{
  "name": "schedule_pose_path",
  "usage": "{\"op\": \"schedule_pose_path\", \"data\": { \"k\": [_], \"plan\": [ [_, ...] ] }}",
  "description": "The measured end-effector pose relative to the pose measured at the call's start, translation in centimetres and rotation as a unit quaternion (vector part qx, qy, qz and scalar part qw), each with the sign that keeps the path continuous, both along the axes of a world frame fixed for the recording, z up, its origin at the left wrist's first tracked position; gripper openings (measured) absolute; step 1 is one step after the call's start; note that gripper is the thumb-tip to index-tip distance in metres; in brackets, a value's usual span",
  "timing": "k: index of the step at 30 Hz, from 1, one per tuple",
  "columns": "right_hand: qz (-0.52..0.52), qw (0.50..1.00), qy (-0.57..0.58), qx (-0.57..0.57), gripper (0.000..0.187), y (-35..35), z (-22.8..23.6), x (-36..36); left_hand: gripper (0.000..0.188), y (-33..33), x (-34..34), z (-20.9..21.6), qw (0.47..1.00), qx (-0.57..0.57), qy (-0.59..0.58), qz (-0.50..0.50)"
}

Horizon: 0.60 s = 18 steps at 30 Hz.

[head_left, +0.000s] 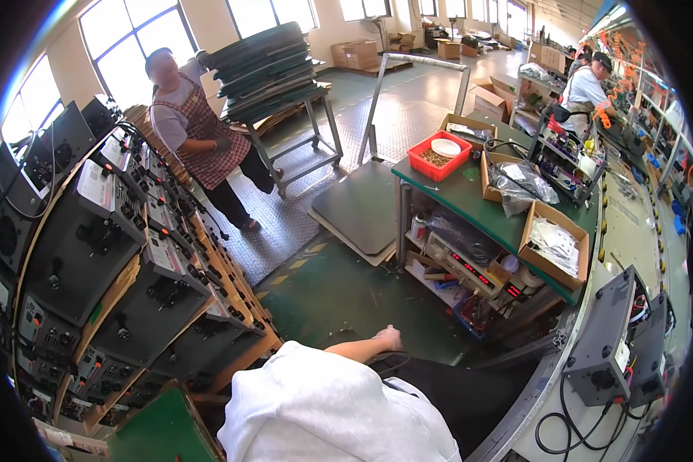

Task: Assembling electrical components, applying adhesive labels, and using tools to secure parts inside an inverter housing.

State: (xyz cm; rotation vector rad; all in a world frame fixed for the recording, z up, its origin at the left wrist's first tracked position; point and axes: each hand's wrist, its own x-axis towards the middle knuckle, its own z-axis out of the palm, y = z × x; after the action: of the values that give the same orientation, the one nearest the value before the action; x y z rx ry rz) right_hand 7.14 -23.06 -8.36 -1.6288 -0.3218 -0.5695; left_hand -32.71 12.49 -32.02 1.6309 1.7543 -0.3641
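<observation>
My left hand (390, 337) reaches out from the white sleeve (281, 385) in front of my body, low over the green floor. Its fingers look curled in; whatever they may hold is too small and hidden to make out. A thin dark cord (396, 362) runs close below this hand, and I cannot tell whether they touch. My right hand is out of sight. Dark grey box-shaped machines (77, 239) with knobs and cables stand stacked on wooden boards to my left. At my right, grey machines (599, 346) with exposed wires sit on the conveyor line (539, 416).
A green workbench (470, 204) ahead bears a red bin (439, 158) and cardboard boxes (554, 245). Beside it stands a flat trolley (354, 204). A person (196, 131) at the left holds a cart stacked with dark sheets (262, 73); another person (585, 88) works by the line.
</observation>
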Motion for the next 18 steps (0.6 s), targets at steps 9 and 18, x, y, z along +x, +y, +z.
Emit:
{"op": "schedule_pose_path", "data": {
  "k": [9,18],
  "plan": [
    [-0.106,0.972,-0.08,-0.195,0.065,0.4,-0.3,0.3,0.052,1.2,1.0,0.2,0.999,-0.038,-0.013,-0.019],
    [-0.025,0.999,-0.005,-0.031,0.063,2.7,2.6,-2.0,0.039,0.2,0.7,-3.2,0.972,0.018,0.011,-0.235]
  ]
}}
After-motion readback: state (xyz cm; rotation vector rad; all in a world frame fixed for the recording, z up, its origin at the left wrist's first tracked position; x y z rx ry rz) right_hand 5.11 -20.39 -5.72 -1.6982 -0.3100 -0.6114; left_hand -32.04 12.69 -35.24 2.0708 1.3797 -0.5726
